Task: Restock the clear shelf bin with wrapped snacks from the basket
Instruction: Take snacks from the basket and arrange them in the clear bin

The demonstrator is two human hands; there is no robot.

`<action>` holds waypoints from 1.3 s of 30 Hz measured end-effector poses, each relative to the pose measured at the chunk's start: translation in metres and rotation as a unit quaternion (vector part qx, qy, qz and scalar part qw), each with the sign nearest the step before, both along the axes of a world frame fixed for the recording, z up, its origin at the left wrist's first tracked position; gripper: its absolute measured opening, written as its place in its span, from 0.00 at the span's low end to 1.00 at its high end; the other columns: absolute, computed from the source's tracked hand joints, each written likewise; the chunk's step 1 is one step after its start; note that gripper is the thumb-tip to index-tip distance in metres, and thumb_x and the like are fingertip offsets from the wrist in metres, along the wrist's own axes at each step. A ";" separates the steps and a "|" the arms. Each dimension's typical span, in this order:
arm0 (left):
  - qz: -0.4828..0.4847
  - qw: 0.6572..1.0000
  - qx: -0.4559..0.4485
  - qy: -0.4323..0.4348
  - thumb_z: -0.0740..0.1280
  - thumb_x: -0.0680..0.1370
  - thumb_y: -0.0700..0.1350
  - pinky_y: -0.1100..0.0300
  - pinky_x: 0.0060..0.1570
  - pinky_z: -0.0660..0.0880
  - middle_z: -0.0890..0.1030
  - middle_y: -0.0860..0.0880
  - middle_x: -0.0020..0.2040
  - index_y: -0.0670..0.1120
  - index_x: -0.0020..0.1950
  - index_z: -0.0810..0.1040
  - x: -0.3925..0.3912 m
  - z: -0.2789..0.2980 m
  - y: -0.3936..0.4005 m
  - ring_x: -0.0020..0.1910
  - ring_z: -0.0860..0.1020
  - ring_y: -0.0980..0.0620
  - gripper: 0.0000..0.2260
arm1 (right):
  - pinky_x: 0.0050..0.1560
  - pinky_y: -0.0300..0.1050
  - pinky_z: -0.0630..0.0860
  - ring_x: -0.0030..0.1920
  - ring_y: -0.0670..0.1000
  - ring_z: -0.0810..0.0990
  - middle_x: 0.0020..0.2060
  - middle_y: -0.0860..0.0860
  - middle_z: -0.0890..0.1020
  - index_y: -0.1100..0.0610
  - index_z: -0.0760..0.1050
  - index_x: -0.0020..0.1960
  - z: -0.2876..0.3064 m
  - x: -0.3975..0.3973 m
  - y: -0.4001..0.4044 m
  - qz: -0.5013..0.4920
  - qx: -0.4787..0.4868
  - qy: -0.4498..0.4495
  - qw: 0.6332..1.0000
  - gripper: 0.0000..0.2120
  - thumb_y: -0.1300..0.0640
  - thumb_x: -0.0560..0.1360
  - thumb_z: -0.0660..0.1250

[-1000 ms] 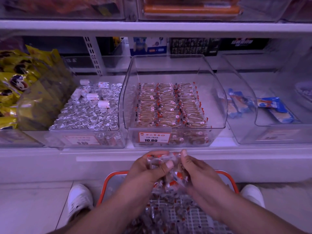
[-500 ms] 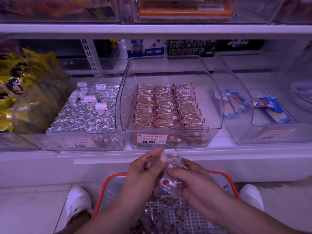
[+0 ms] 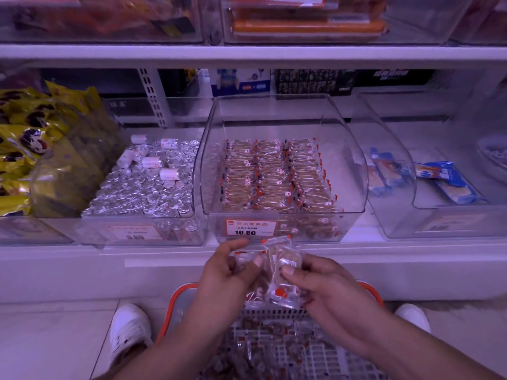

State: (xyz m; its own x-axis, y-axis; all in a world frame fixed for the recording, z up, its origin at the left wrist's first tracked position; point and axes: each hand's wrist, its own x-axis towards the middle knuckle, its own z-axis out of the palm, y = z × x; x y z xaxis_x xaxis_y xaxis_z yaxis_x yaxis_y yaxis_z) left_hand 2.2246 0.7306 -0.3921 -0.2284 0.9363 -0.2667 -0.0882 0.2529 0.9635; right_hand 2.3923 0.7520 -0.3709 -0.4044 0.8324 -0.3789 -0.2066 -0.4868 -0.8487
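Snacks (image 3: 277,272) in clear wrappers with orange-red marks sit bunched between both hands, held above the basket (image 3: 181,300) and just below the front lip of the clear bin (image 3: 354,171). The left hand (image 3: 227,272) has its thumb and fingers curled onto the left side of the bunch; the right hand (image 3: 315,281) pinches the right side, thumb on top of a wrapper. The hands are close together, joined by the bunch, not touching the bin.

The bin stands on the shelf (image 3: 164,259) directly ahead, carrying a price tag (image 3: 251,227) on its front wall. Inside it, matching snacks lie in three neat rows that fill the floor but leave the upper part free. More loose snacks lie in the basket below, between two white shoes.

As I read it, the step in hand is gathering and squaring up a handful, so the packets face one way before they go in. The task looks partly done: the bin is well stocked, yet the basket has plenty left.

The next move calls for lifting the bunch over the low front wall and laying it on the rows without knocking them out of line. The slick wrappers could slide apart, so a firm two-sided hold seems wise until they rest.
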 end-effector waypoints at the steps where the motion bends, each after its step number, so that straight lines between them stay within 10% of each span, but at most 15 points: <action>1: -0.009 1.000 -0.007 -0.006 0.72 0.75 0.41 0.61 0.33 0.76 0.84 0.46 0.37 0.48 0.62 0.77 -0.001 0.000 0.001 0.33 0.82 0.52 0.16 | 0.67 0.63 0.70 0.61 0.64 0.79 0.55 0.62 0.83 0.61 0.82 0.57 0.001 0.000 0.000 0.014 0.022 -0.009 1.000 0.15 0.60 0.70 0.71; 8: -0.075 0.997 0.015 -0.011 0.77 0.66 0.49 0.65 0.31 0.74 0.86 0.48 0.40 0.47 0.54 0.85 -0.006 -0.001 0.000 0.33 0.80 0.54 0.18 | 0.71 0.64 0.67 0.64 0.67 0.76 0.57 0.65 0.82 0.65 0.81 0.58 0.005 0.004 0.003 0.004 0.013 0.018 1.000 0.15 0.62 0.73 0.67; 15: -0.014 0.952 0.133 0.277 0.59 0.76 0.60 0.74 0.49 0.71 0.79 0.52 0.49 0.53 0.65 0.79 0.010 0.011 -0.007 0.50 0.78 0.65 0.22 | 0.46 0.48 0.79 0.44 0.53 0.83 0.56 0.57 0.83 0.55 0.80 0.63 0.004 -0.015 -0.011 0.001 -0.137 0.205 0.969 0.18 0.54 0.75 0.62; 20: 0.033 0.985 0.072 0.151 0.52 0.82 0.58 0.84 0.44 0.64 0.81 0.68 0.48 0.60 0.53 0.83 0.022 0.025 -0.017 0.49 0.75 0.77 0.18 | 0.42 0.49 0.80 0.44 0.53 0.83 0.55 0.59 0.84 0.55 0.81 0.61 0.008 -0.016 -0.011 0.033 -0.118 0.147 0.981 0.18 0.55 0.77 0.59; 23: 0.062 0.992 0.055 0.093 0.52 0.83 0.56 0.76 0.53 0.70 0.82 0.66 0.47 0.53 0.53 0.84 0.022 0.026 -0.014 0.50 0.79 0.68 0.21 | 0.45 0.52 0.77 0.45 0.56 0.82 0.55 0.60 0.83 0.57 0.78 0.64 0.011 -0.020 -0.015 0.055 -0.103 0.132 0.984 0.20 0.57 0.75 0.58; 27: 0.066 0.988 0.115 0.084 0.54 0.82 0.58 0.39 0.58 0.74 0.84 0.44 0.46 0.51 0.44 0.82 0.020 0.029 -0.010 0.50 0.82 0.44 0.20 | 0.40 0.47 0.76 0.44 0.54 0.83 0.50 0.59 0.84 0.61 0.77 0.63 0.023 -0.028 -0.025 0.091 -0.091 0.122 0.984 0.23 0.60 0.70 0.60; 33: -0.014 0.938 0.312 0.147 0.53 0.80 0.66 0.55 0.54 0.74 0.80 0.53 0.54 0.55 0.60 0.77 -0.007 0.064 0.003 0.56 0.79 0.50 0.22 | 0.47 0.49 0.77 0.52 0.54 0.83 0.54 0.55 0.84 0.57 0.80 0.63 0.076 -0.018 -0.013 0.121 0.061 0.067 0.988 0.19 0.55 0.73 0.71; 36: 0.106 0.868 0.370 0.314 0.58 0.82 0.55 0.63 0.53 0.72 0.77 0.56 0.55 0.53 0.60 0.75 -0.049 0.084 0.027 0.56 0.76 0.54 0.12 | 0.47 0.37 0.77 0.47 0.41 0.83 0.48 0.41 0.85 0.42 0.78 0.61 0.115 -0.027 0.047 0.139 0.363 -0.248 0.887 0.22 0.34 0.71 0.66; 39: 0.129 0.862 0.255 0.419 0.62 0.81 0.52 0.47 0.60 0.72 0.74 0.53 0.61 0.51 0.67 0.72 -0.076 0.085 0.043 0.61 0.73 0.51 0.15 | 0.50 0.46 0.76 0.51 0.49 0.82 0.50 0.49 0.83 0.45 0.70 0.68 0.121 -0.057 0.134 0.134 0.517 -0.430 0.728 0.21 0.39 0.77 0.62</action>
State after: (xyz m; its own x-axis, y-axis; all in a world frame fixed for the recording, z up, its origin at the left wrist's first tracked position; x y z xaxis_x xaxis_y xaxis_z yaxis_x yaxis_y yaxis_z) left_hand 2.1483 0.7735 -0.3067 -0.3600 0.7721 0.5237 0.7021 -0.1454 0.6970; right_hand 2.3351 0.8865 -0.2503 -0.5877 0.7874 0.1862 0.6025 0.5794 -0.5488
